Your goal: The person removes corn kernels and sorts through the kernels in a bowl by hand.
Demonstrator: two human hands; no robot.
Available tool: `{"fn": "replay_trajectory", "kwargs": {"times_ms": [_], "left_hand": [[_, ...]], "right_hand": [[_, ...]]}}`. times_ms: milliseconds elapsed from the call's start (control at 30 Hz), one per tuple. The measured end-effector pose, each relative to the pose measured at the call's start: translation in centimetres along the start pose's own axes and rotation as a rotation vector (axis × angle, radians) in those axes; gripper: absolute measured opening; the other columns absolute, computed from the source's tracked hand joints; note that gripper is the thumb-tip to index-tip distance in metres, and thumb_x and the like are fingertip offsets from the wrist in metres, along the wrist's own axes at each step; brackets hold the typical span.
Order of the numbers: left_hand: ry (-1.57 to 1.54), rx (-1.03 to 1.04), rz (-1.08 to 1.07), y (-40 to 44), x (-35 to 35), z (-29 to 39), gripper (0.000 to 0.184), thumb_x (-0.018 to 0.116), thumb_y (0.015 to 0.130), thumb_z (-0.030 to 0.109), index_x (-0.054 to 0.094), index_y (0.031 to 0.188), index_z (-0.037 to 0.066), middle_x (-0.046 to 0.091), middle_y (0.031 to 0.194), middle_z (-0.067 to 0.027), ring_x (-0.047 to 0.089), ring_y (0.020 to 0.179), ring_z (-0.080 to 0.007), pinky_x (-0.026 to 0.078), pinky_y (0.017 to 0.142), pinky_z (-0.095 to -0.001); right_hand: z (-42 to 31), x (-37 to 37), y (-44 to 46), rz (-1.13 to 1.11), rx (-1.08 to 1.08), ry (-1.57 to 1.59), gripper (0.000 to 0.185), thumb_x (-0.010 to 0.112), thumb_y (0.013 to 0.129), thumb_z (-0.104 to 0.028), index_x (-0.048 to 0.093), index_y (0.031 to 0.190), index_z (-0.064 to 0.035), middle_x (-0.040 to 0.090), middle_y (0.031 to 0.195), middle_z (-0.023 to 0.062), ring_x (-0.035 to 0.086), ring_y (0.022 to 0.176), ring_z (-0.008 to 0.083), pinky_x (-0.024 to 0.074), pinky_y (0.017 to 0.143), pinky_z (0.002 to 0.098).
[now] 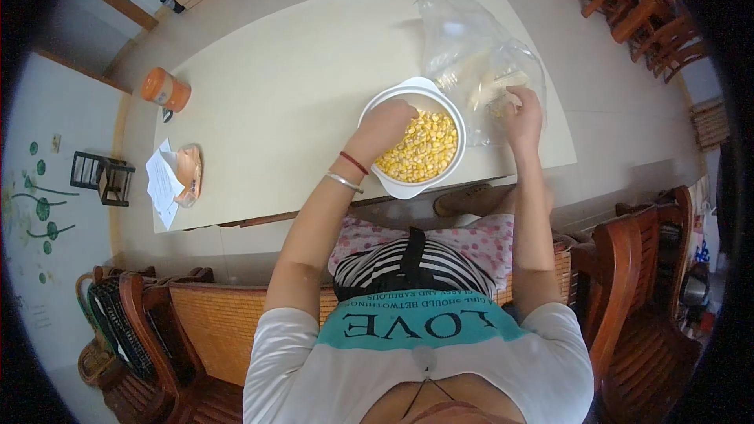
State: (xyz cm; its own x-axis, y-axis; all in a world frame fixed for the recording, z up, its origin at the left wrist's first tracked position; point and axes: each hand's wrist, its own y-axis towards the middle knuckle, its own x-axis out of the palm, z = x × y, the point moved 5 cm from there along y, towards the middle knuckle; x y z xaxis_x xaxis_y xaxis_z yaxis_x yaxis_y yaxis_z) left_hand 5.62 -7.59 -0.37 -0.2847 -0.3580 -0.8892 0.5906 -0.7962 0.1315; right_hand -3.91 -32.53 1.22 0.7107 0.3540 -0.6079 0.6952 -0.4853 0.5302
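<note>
Yellow corn kernels point(424, 145) fill much of a white bowl point(460, 149) with side handles, near the front edge of the table. My left hand point(385, 127) reaches over the bowl's left rim, its fingers curled in at the kernels. Whatever those fingers hold is hidden. To the right of the bowl lies a clear plastic bag point(455, 27), with pale corn scraps point(499, 90) in it that look like stripped cobs. Over the bag's right side is my right hand point(526, 114), finger and thumb apart, with nothing visible between them.
An orange canister point(166, 89) stands at the table's far left. Nearer on that side are white papers point(162, 184) and a clear package with orange-brown contents point(189, 177). A wooden bench with woven matting point(228, 322) is behind me. Wooden chairs point(667, 39) stand beyond the table at right.
</note>
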Motion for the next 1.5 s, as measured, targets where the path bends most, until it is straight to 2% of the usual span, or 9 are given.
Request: {"fn": "replay_trajectory", "kwargs": {"times_ms": [133,333,533,633,733,900,1000,1133,1500], "left_hand": [[0.058,0.011,-0.094,1.3,1.1,0.6,0.017,0.055,0.082,0.010,0.068,0.092,0.006,0.062,0.097,-0.0140,0.058,0.095,-0.0303,0.046,0.083,-0.0411],[0.108,0.091,-0.037,1.9,1.7,0.4,0.016,0.059,0.078,0.013,0.068,0.090,0.006,0.063,0.092,-0.0154,0.060,0.090,-0.0313,0.047,0.079,-0.0421],[0.098,0.054,-0.039,2.4,2.3,-0.1,0.016,0.059,0.076,0.010,0.066,0.088,0.004,0.063,0.090,-0.0169,0.061,0.085,-0.0331,0.048,0.076,-0.0430],[-0.155,0.098,0.136,1.8,0.9,0.3,0.016,0.058,0.076,0.009,0.063,0.089,0.002,0.063,0.084,-0.0166,0.061,0.081,-0.0311,0.048,0.073,-0.0404],[-0.319,-0.094,0.136,0.7,-0.9,0.3,0.014,0.058,0.078,0.008,0.061,0.090,0.002,0.063,0.082,-0.0150,0.062,0.077,-0.0259,0.048,0.070,-0.0357],[-0.603,-0.318,0.170,-1.8,-2.6,0.9,0.014,0.061,0.083,0.013,0.061,0.088,0.000,0.065,0.081,-0.0100,0.061,0.074,-0.0160,0.048,0.068,-0.0284],[-0.783,-0.303,0.167,-1.8,-2.0,0.5,0.016,0.062,0.085,0.015,0.062,0.088,-0.001,0.064,0.080,-0.0053,0.059,0.073,-0.0123,0.048,0.067,-0.0252],[-0.966,-0.372,0.148,-1.6,-2.1,0.7,0.012,0.059,0.086,0.009,0.063,0.089,-0.003,0.064,0.077,-0.0035,0.058,0.066,-0.0095,0.048,0.062,-0.0238],[-1.153,-0.372,0.133,-1.3,-1.2,0.1,0.015,0.061,0.086,0.010,0.064,0.093,-0.004,0.064,0.079,-0.0040,0.057,0.068,-0.0087,0.046,0.063,-0.0209]], "right_hand": [[-3.1,-0.2,-0.5,-0.033,0.062,0.197,0.023,0.055,0.075,0.003,0.063,0.096,-0.0012,0.061,0.100,0.0143,0.061,0.090,0.0274,0.0498,0.077,0.0337],[-6.2,0.2,-1.5,-0.059,0.048,0.352,0.016,0.055,0.080,0.000,0.063,0.093,0.0002,0.064,0.094,0.0117,0.063,0.085,0.0220,0.0505,0.073,0.0305],[-9.1,2.5,-2.5,-0.112,0.086,0.566,0.012,0.056,0.085,-0.004,0.063,0.093,-0.0006,0.064,0.090,0.0093,0.061,0.078,0.0159,0.0480,0.068,0.0265],[-10.3,4.2,-3.1,-0.199,0.165,0.716,0.013,0.056,0.086,-0.006,0.063,0.095,-0.0013,0.064,0.085,0.0095,0.058,0.072,0.0133,0.0464,0.066,0.0251],[-10.5,5.9,-3.6,-0.323,0.201,0.679,0.013,0.056,0.086,-0.007,0.064,0.095,-0.0007,0.063,0.081,0.0095,0.059,0.071,0.0135,0.0468,0.066,0.0260],[-12.0,6.6,-4.4,-0.490,0.094,0.525,0.017,0.059,0.079,-0.001,0.064,0.096,-0.0002,0.065,0.082,0.0155,0.063,0.072,0.0236,0.0493,0.067,0.0315],[-12.5,6.1,-4.5,-0.488,0.069,0.522,0.015,0.058,0.083,0.002,0.064,0.096,0.0019,0.063,0.082,0.0059,0.056,0.071,0.0102,0.0469,0.066,0.0247],[-12.0,6.1,-4.4,-0.456,0.036,0.501,0.017,0.059,0.082,0.002,0.065,0.098,0.0016,0.064,0.085,0.0077,0.057,0.072,0.0114,0.0474,0.067,0.0251],[-12.6,5.9,-4.3,-0.474,0.043,0.585,0.018,0.058,0.082,0.006,0.065,0.098,0.0016,0.065,0.086,0.0077,0.059,0.076,0.0118,0.0484,0.069,0.0245]]}}
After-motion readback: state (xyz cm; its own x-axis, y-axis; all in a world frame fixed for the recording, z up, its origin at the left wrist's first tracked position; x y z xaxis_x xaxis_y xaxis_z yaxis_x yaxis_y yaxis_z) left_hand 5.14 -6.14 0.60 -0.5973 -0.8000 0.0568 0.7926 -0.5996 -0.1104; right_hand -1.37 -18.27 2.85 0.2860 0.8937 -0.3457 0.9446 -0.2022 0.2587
